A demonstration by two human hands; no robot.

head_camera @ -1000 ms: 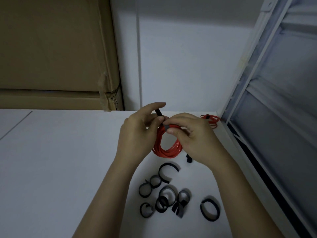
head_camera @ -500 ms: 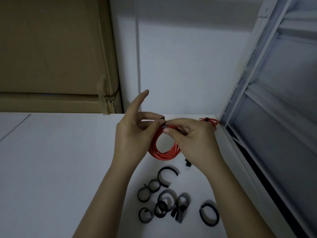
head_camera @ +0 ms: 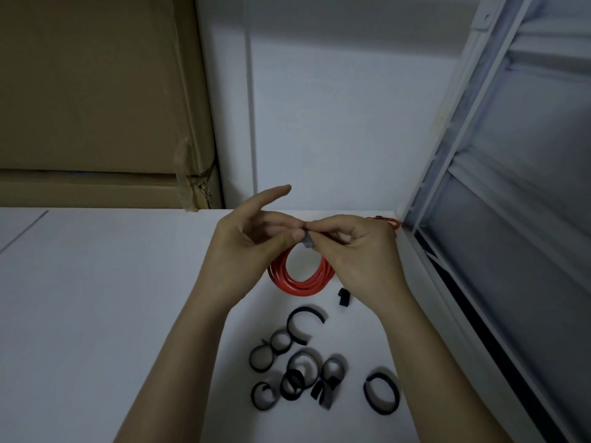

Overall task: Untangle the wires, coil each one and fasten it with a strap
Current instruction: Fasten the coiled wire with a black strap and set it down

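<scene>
A coiled red wire (head_camera: 299, 279) hangs between my two hands above the white table (head_camera: 96, 298). A dark strap (head_camera: 307, 241) wraps the coil's top. My left hand (head_camera: 249, 247) pinches the coil and strap with thumb and middle fingers, its index finger pointing up. My right hand (head_camera: 355, 251) pinches the strap from the right. Another red wire (head_camera: 385, 221) lies at the table's far right corner, partly hidden behind my right hand.
Several loose black straps (head_camera: 300, 369) lie curled on the table near me, one (head_camera: 382, 396) apart at the right, and a small piece (head_camera: 343, 296) under my right wrist. Cardboard boxes (head_camera: 96, 123) stand at the back left. A window frame (head_camera: 447, 187) borders the right.
The strap's free end, which stuck up a second ago, is now wrapped down onto the coil. My left index finger has lifted and straightened.
</scene>
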